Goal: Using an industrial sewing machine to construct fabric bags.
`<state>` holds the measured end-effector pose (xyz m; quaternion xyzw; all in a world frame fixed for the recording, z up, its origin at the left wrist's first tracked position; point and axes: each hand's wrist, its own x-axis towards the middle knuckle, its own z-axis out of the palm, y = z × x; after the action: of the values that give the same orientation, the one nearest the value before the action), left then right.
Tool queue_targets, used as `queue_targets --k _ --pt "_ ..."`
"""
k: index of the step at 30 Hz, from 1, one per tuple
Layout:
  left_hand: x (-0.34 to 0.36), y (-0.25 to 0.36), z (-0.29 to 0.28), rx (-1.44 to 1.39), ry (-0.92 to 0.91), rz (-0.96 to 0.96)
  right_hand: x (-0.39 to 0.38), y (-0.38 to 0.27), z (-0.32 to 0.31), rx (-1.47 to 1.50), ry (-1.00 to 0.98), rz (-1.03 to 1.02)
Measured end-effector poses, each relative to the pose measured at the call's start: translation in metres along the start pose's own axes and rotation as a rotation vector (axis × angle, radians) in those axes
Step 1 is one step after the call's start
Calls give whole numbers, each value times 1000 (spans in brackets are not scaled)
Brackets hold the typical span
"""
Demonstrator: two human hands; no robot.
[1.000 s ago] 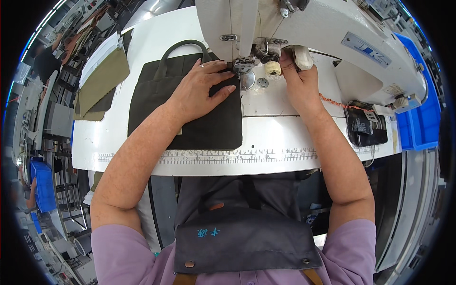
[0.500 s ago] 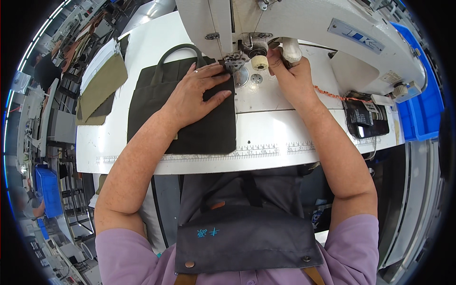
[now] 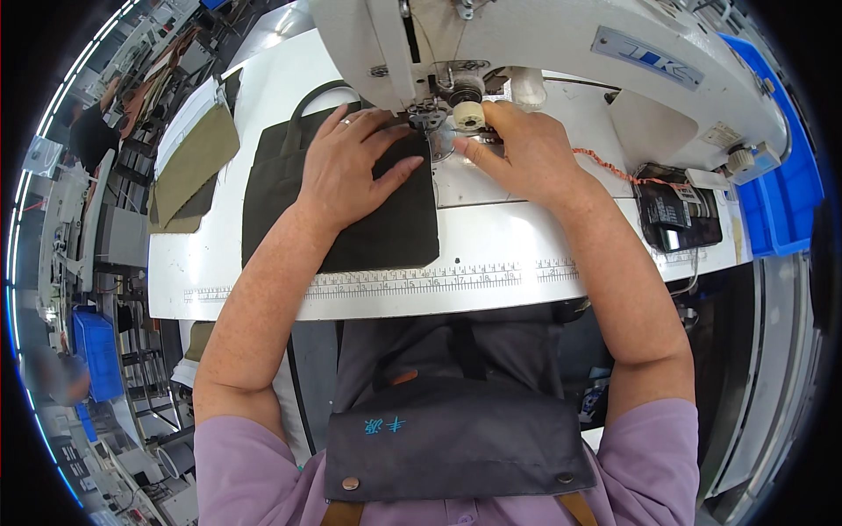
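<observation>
A dark fabric bag piece [image 3: 377,237] with a looped handle [image 3: 296,127] lies on the white sewing table, its right edge by the sewing machine's presser foot [image 3: 428,118]. My left hand [image 3: 351,167] rests palm down on the fabric, fingers spread, fingertips close to the foot. My right hand [image 3: 531,153] is just right of the foot, beside a cream round knob [image 3: 468,115]. Its thumb stretches left toward the round metal plate, apart from the forefinger. The other fingertips are partly hidden, and I see nothing held in it.
The sewing machine's arm [image 3: 561,39] spans the far side. A ruler strip [image 3: 421,282] runs along the near table edge. Olive fabric pieces [image 3: 202,162] lie far left. A dark phone-like object [image 3: 675,215] and orange cord [image 3: 605,165] sit right, near a blue bin [image 3: 772,202].
My right hand has come from the white part behind the knob toward the presser foot, its thumb now extended. The bag piece has shifted slightly away from me under my left hand.
</observation>
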<state>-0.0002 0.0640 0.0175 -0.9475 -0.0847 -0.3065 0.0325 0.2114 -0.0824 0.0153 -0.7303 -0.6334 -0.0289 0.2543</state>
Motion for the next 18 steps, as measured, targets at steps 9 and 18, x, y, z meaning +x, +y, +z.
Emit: queue_targets --k 9,18 --pt "16 50 -14 -229 -324 -406 -4 8 3 47 51 -173" --pt "24 8 -18 -667 -540 -655 -7 -2 2 212 24 -229"
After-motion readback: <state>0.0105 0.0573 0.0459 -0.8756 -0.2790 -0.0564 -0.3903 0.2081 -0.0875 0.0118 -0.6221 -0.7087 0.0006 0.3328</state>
